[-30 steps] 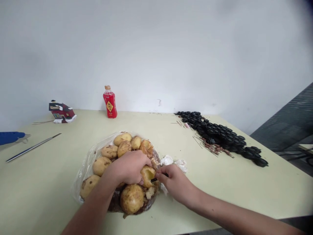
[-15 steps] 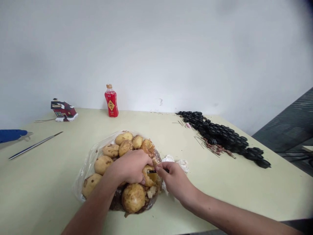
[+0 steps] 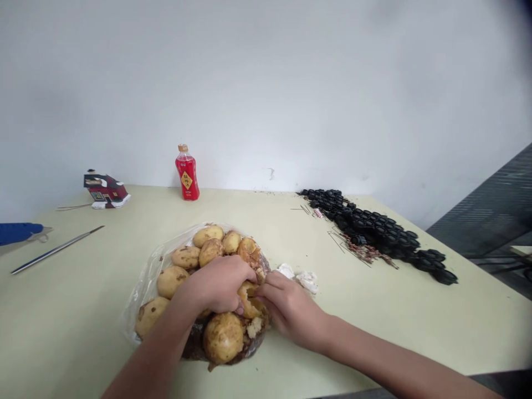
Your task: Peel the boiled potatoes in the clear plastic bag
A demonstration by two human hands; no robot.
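Observation:
A clear plastic bag (image 3: 133, 307) lies spread on the table under several yellow-brown potatoes (image 3: 172, 281). My left hand (image 3: 220, 282) reaches over the heap, its fingers closed around a broken-open, hollow potato (image 3: 250, 308) at the right side. From the right, my right hand (image 3: 293, 310) is closed in a pinch at that potato's opening. The thin black tool seen in its fingers a moment earlier is mostly hidden now. Pale crumbs (image 3: 254, 328) cling beside the hollow potato, and a whole round potato (image 3: 223, 338) lies just in front.
Crumpled white tissue (image 3: 306, 281) lies right of the bag. A red drink bottle (image 3: 188, 178) and a small model house (image 3: 106, 189) stand behind. At left are a slim metal tool (image 3: 58, 249) and a blue glue gun (image 3: 20, 233). Black round pots (image 3: 386, 233) spread along the right.
My right hand has moved slightly left, its fingertips going into the potato's opening and covering the black tool. My left hand keeps its hold. The whole view has shifted a little.

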